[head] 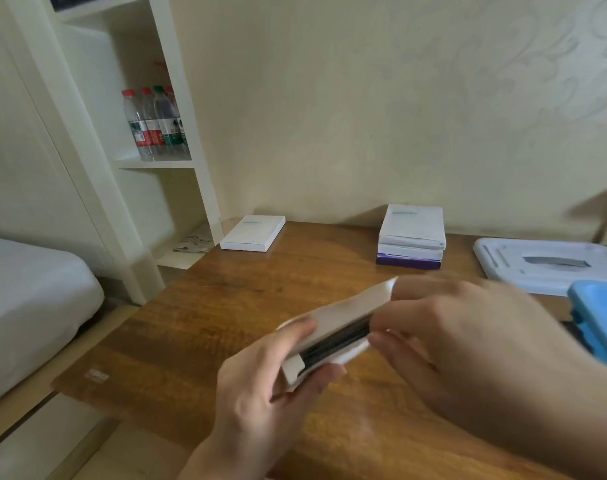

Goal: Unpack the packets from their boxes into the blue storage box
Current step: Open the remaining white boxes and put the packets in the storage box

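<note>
The left hand (260, 386) clamps the white box (333, 330) above the bench (225, 306); the right hand (461, 341) pinches its open end. Hold the box level, draw the dark packets (336, 346) straight out, then transfer them to the blue storage box (596, 317).

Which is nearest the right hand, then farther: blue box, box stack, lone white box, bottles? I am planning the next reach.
Measured from the right hand:
1. Blue box, just to its right at the table edge.
2. Box stack, behind it near the wall.
3. Lone white box, far left corner of the table.
4. Bottles, on the shelf, upper left.
</note>
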Available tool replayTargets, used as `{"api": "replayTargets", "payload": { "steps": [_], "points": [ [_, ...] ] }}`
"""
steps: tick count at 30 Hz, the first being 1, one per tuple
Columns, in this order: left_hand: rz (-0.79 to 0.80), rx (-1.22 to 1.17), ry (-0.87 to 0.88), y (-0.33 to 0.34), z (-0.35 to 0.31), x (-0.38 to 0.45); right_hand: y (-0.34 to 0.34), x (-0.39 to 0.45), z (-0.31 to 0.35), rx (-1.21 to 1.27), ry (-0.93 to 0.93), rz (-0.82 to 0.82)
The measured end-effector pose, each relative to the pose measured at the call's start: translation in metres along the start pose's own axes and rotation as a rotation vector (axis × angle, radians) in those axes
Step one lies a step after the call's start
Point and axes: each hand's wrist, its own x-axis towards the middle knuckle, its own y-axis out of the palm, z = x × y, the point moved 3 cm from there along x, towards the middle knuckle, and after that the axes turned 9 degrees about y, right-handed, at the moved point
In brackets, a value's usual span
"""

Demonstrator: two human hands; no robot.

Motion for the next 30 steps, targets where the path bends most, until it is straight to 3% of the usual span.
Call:
{"api": "replayTargets", "payload": {
  "steps": [4,7,9,12,19,30],
  "points": [
    [-0.022,-0.042,0.006,0.005,-0.007,-0.017,0.040,-0.021,0.002,0.401,0.318,0.029],
    [-0.028,-0.038,-0.054,0.014,-0.008,-0.029,0.060,-0.032,0.002,0.434,0.447,-0.080],
    [0.006,-0.020,-0.086,0.017,-0.004,-0.034,0.066,-0.033,0.003,0.465,0.488,-0.041],
    [0.060,-0.047,-0.081,0.019,-0.002,-0.035,0.067,-0.029,0.001,0.453,0.385,0.032],
    [0.114,-0.080,-0.090,0.021,-0.004,-0.025,0.062,-0.014,0.004,-0.054,-0.101,0.262],
    [0.159,-0.127,-0.052,0.025,-0.003,-0.029,0.089,-0.016,0.012,-0.350,-0.226,0.197]
  ]
}}
